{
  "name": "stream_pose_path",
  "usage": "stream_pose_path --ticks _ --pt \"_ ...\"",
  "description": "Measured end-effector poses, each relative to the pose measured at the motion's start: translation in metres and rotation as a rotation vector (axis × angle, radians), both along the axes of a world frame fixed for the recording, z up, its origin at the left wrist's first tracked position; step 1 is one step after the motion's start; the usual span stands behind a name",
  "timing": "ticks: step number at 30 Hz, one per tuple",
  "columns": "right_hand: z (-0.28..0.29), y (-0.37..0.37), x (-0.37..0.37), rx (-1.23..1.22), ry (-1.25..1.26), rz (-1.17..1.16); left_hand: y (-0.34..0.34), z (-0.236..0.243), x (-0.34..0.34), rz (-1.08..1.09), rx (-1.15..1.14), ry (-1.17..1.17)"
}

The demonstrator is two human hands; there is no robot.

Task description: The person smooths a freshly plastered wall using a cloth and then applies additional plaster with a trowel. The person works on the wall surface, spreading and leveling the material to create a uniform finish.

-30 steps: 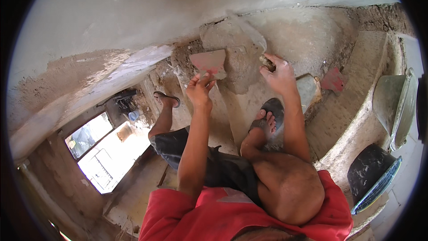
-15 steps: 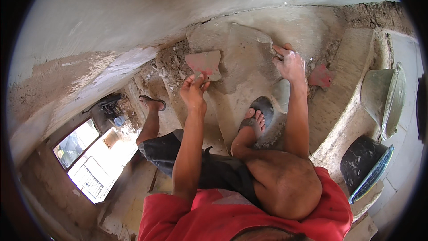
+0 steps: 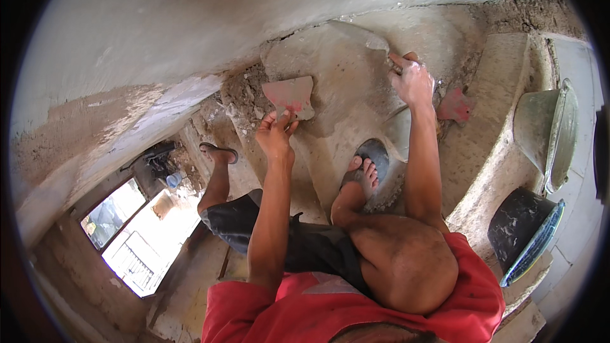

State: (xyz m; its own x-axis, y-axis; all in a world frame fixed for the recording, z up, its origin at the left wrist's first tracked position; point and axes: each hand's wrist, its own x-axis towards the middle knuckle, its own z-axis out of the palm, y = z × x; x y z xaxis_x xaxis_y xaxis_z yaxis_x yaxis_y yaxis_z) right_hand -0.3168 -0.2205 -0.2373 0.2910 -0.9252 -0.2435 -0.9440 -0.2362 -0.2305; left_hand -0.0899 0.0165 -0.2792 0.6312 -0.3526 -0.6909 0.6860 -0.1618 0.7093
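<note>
My left hand (image 3: 276, 138) pinches the lower edge of a red scraper (image 3: 289, 95) between thumb and fingers. Grey plaster smears its flat face, which is held up over the stair treads. In my right hand (image 3: 414, 84) is the handle of a trowel (image 3: 367, 37). Its long blade points up and left, tilted, close to the foot of the wall; whether it touches the surface I cannot tell. Right of that hand, a second red piece (image 3: 455, 106) with a notched edge lies on the step. A pale, smooth, rounded thing (image 3: 399, 129) sits by my forearm, partly hidden.
A plastered wall (image 3: 178, 19) rises ahead, its lower left patchy. Rough concrete steps (image 3: 473, 159) run beneath me, with rubble (image 3: 244, 92) along the wall. A grey bucket (image 3: 532, 128) and a black bucket (image 3: 516, 227) stand at right. My sandalled foot (image 3: 363, 178) rests between my arms.
The trowel has shifted slightly up toward the wall, and its blade has tilted to look narrower. The scraper has tipped a little, showing more red. Both hands keep their hold.
</note>
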Motion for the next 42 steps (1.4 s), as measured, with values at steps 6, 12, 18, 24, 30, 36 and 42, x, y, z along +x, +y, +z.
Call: stream_pose_path --ticks 6,12,18,24,30,36,42 --pt "0.001 0.001 -0.006 0.044 -0.002 -0.029 -0.003 -0.003 -0.005 0.028 0.011 -0.003" --pt "-0.004 0.005 -0.020 0.068 -0.091 -0.126 -0.005 -0.001 -0.005 -0.003 0.013 -0.010" --pt "-0.022 0.048 0.015 0.705 -0.900 -0.855 -0.008 -0.001 -0.012 -0.039 0.010 -0.004" --pt "-0.026 0.070 0.062 0.775 -0.934 -0.751 -0.008 -0.002 -0.011 -0.034 0.017 -0.007" --pt "-0.014 0.068 0.063 0.656 -0.932 -0.810 -0.004 -0.004 -0.005 0.002 -0.008 -0.029" --pt "-0.026 0.078 0.077 0.741 -0.991 -0.846 -0.008 -0.001 -0.014 -0.015 0.007 -0.001" --pt "-0.029 0.090 0.086 0.646 -1.026 -0.774 -0.009 0.003 -0.015 -0.027 0.036 -0.008"
